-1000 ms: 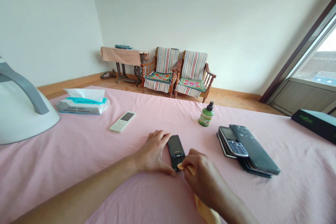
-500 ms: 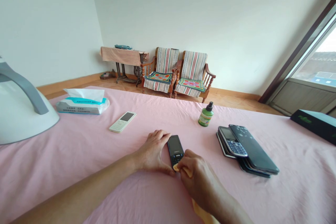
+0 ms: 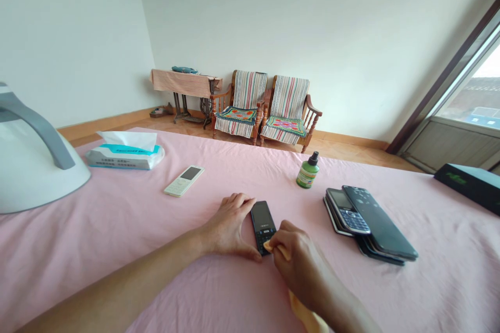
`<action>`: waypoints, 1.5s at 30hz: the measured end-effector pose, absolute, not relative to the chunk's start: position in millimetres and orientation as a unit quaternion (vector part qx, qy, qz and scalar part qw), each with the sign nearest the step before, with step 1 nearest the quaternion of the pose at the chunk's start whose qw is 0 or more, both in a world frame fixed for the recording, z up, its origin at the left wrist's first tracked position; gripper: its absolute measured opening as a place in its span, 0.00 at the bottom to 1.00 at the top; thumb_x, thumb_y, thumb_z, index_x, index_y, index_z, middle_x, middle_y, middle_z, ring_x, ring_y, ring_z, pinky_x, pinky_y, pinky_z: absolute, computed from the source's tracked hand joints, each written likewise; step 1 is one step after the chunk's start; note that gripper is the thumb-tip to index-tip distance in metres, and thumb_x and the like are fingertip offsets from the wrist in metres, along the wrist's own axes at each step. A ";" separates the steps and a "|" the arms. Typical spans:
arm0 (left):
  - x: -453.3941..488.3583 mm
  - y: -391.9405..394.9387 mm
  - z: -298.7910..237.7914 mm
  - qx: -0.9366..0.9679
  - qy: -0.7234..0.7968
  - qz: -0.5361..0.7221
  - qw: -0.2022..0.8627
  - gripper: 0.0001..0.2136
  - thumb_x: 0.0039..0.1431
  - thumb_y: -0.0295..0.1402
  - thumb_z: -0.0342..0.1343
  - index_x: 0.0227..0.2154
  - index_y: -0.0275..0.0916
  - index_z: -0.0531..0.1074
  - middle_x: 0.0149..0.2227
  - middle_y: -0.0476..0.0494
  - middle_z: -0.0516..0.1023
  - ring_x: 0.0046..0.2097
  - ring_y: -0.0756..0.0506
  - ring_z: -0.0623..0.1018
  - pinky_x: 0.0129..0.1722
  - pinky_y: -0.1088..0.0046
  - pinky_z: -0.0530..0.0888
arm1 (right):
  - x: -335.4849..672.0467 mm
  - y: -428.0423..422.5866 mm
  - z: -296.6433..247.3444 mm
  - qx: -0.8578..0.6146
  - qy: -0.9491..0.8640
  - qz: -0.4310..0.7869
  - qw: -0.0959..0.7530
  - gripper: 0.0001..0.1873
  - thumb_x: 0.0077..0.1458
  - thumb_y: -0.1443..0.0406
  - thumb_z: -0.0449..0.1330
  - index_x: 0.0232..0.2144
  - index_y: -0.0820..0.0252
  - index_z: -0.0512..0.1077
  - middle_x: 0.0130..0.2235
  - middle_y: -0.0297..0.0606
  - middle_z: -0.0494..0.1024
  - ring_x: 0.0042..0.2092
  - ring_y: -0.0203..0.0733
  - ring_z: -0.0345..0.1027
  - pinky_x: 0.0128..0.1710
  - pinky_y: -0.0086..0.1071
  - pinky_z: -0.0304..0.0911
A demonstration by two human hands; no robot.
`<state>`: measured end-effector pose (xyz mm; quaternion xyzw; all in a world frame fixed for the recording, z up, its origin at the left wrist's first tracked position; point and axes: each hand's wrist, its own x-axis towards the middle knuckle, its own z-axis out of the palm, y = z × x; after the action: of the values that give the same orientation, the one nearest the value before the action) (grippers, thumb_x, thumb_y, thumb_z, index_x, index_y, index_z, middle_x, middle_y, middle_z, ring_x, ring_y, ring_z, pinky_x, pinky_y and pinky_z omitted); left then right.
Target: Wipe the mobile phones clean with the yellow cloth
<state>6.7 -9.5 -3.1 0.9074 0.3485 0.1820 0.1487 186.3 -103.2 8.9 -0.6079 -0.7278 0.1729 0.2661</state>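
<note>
A black keypad mobile phone (image 3: 262, 216) lies face up on the pink cloth. My left hand (image 3: 231, 226) braces it from the left, fingertips at its top edge and thumb at its bottom end. In my right hand (image 3: 295, 257), closed in a pinch, is a yellow cloth (image 3: 307, 315); a tip of it presses on the phone's keypad, and the rest trails below my wrist. Part of the keypad is hidden by the cloth and fingers. A white keypad phone (image 3: 184, 181) rests farther off to the left.
On the right lie several stacked phones (image 3: 378, 223), near a green spray bottle (image 3: 308, 170). A black box (image 3: 469, 184) sits at the far right. A tissue pack (image 3: 125, 151) and a white kettle (image 3: 31, 166) stand on the left. Two wooden chairs (image 3: 287, 106) are beyond the table.
My right hand has shifted slightly right and up along the keypad with the cloth, uncovering some lower keys. My left hand keeps its hold on the black phone.
</note>
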 end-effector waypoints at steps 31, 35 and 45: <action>-0.8 -4.2 2.7 0.935 0.291 0.153 0.134 0.49 0.35 0.58 0.62 0.59 0.37 0.55 0.55 0.34 0.63 0.55 0.31 0.63 0.56 0.53 0.58 | 199.1 -91.8 6.6 -0.531 -0.741 0.258 0.319 0.13 0.47 0.79 0.53 0.24 0.61 0.74 0.29 0.32 0.71 0.31 0.32 0.67 0.32 0.23 0.58; -1.4 -2.9 3.1 0.935 0.286 0.155 0.139 0.49 0.35 0.58 0.63 0.58 0.37 0.56 0.54 0.34 0.64 0.54 0.32 0.64 0.55 0.53 0.59 | 198.2 -87.2 4.4 -0.546 -0.726 0.242 0.341 0.12 0.49 0.77 0.54 0.26 0.61 0.75 0.29 0.33 0.71 0.31 0.33 0.67 0.31 0.24 0.59; -0.2 -4.0 1.6 0.928 0.307 0.154 0.145 0.53 0.32 0.59 0.63 0.60 0.36 0.53 0.56 0.32 0.61 0.56 0.30 0.62 0.57 0.51 0.57 | 198.7 -85.5 -1.3 -0.534 -0.729 0.250 0.349 0.14 0.47 0.78 0.53 0.26 0.60 0.76 0.29 0.33 0.72 0.31 0.33 0.68 0.32 0.24 0.59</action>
<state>-0.2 -4.0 1.6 0.9280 0.3070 0.1535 0.1448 198.7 -85.5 -1.3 -0.5336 -0.7285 0.2499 0.3495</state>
